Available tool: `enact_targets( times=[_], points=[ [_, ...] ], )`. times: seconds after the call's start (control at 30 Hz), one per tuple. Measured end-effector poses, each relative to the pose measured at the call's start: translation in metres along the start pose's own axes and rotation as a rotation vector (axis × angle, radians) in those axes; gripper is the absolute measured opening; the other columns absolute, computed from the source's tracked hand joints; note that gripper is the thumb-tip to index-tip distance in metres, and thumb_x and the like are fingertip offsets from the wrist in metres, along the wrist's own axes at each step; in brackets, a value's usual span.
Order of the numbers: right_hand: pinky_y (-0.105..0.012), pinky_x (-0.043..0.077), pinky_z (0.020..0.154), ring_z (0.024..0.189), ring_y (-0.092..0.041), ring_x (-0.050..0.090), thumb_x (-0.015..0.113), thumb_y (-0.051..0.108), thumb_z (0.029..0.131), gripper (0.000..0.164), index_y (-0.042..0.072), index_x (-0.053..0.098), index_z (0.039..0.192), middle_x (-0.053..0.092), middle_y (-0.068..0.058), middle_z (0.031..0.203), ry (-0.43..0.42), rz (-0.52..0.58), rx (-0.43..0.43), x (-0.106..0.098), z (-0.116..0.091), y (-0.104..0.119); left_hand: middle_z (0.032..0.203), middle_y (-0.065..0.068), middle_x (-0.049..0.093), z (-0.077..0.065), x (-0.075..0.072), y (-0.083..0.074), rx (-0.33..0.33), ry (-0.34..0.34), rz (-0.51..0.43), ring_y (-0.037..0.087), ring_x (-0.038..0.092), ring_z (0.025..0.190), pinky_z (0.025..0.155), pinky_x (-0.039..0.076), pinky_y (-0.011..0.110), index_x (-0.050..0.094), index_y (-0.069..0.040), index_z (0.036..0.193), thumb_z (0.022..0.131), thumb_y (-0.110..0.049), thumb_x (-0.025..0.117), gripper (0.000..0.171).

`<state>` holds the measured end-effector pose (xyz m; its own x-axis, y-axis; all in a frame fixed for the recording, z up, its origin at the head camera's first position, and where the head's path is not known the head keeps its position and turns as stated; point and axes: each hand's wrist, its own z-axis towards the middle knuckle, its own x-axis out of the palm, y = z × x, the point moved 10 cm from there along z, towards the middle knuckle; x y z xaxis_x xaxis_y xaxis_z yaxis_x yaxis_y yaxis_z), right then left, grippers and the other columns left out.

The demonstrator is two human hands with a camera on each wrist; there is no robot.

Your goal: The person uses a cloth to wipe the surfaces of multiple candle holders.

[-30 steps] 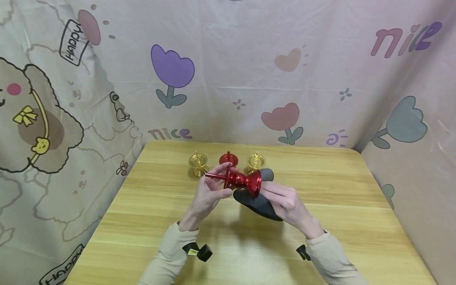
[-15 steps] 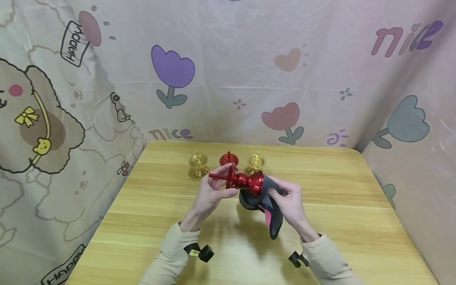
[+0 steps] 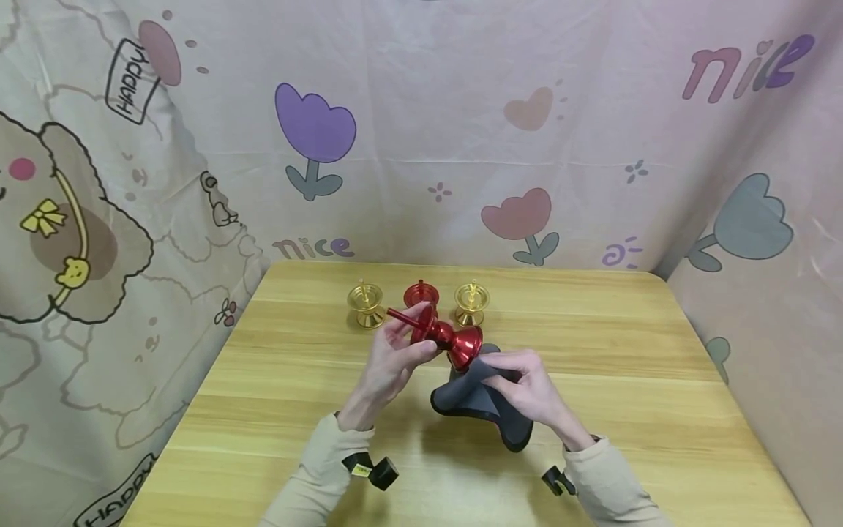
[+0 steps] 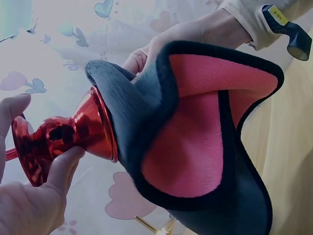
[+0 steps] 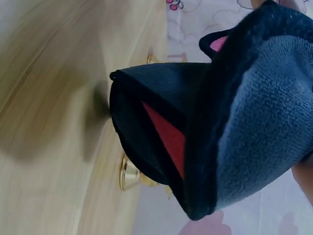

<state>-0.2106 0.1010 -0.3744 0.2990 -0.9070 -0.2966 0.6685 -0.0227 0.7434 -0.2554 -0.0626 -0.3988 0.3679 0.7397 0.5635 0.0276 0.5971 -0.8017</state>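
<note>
A shiny red candle holder (image 3: 465, 345) lies tilted in the air, its spike to the left and its flared base to the right. My left hand (image 3: 396, 359) holds it between thumb and fingers around the dish and stem. In my right hand (image 3: 532, 386) a grey cloth (image 3: 484, 399) is pinched, held against the holder's base. The left wrist view shows the cloth's pink underside (image 4: 188, 147) and dark edging beside the red base (image 4: 95, 125). In the right wrist view the cloth (image 5: 266, 112) hides the red holder and most of that hand.
Behind the hands stand a gold candle holder (image 3: 365, 301) on the left, a second red one (image 3: 421, 294) partly hidden in the middle, and another gold one (image 3: 471, 300) on the right. The wooden table (image 3: 626, 351) meets a printed curtain (image 3: 421, 146) at its back edge.
The right hand has shifted the cloth about the base, first away, then up against it, now lower. The red holder has tilted, its base turning slightly downward in the left hand.
</note>
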Motion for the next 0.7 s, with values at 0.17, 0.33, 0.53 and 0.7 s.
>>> enact_targets(
  times=[0.17, 0.33, 0.53, 0.7],
  points=[
    [-0.013, 0.056, 0.087, 0.098, -0.001, 0.071, 0.069, -0.019, 0.079, 0.027, -0.003, 0.077, 0.100, 0.077, -0.021, 0.095, 0.016, -0.121, -0.006, -0.002, -0.002, -0.001, 0.123, 0.006, 0.060, 0.002, -0.003, 0.004, -0.048, -0.062, 0.019, 0.014, 0.072, 0.100, 0.087, 0.061, 0.030, 0.038, 0.009, 0.147, 0.083, 0.011, 0.065, 0.070],
    [-0.012, 0.056, 0.075, 0.090, 0.002, 0.070, 0.067, -0.021, 0.080, 0.035, -0.003, 0.076, 0.108, 0.079, -0.006, 0.102, -0.123, -0.082, 0.060, -0.029, -0.016, -0.013, 0.118, 0.002, 0.063, 0.004, -0.005, 0.008, -0.085, -0.093, 0.080, 0.011, 0.072, 0.098, 0.088, 0.061, 0.028, 0.030, 0.011, 0.151, 0.088, 0.007, 0.059, 0.069],
    [-0.015, 0.057, 0.064, 0.081, 0.000, 0.071, 0.058, -0.023, 0.086, 0.039, 0.001, 0.075, 0.113, 0.078, 0.010, 0.102, -0.336, 0.147, 0.200, -0.082, -0.053, -0.028, 0.128, 0.006, 0.061, 0.014, -0.010, 0.018, -0.155, -0.097, 0.207, 0.009, 0.069, 0.102, 0.095, 0.059, 0.028, 0.038, 0.003, 0.149, 0.093, 0.003, 0.059, 0.060],
    [-0.018, 0.059, 0.077, 0.094, -0.009, 0.071, 0.047, -0.024, 0.092, 0.039, -0.007, 0.069, 0.119, 0.077, -0.004, 0.108, -0.380, 0.441, 0.110, -0.117, -0.066, -0.023, 0.144, 0.017, 0.055, 0.029, -0.020, 0.031, -0.183, -0.086, 0.447, 0.019, 0.064, 0.121, 0.102, 0.055, 0.032, 0.045, -0.006, 0.146, 0.089, -0.004, 0.071, 0.063]
  ],
)
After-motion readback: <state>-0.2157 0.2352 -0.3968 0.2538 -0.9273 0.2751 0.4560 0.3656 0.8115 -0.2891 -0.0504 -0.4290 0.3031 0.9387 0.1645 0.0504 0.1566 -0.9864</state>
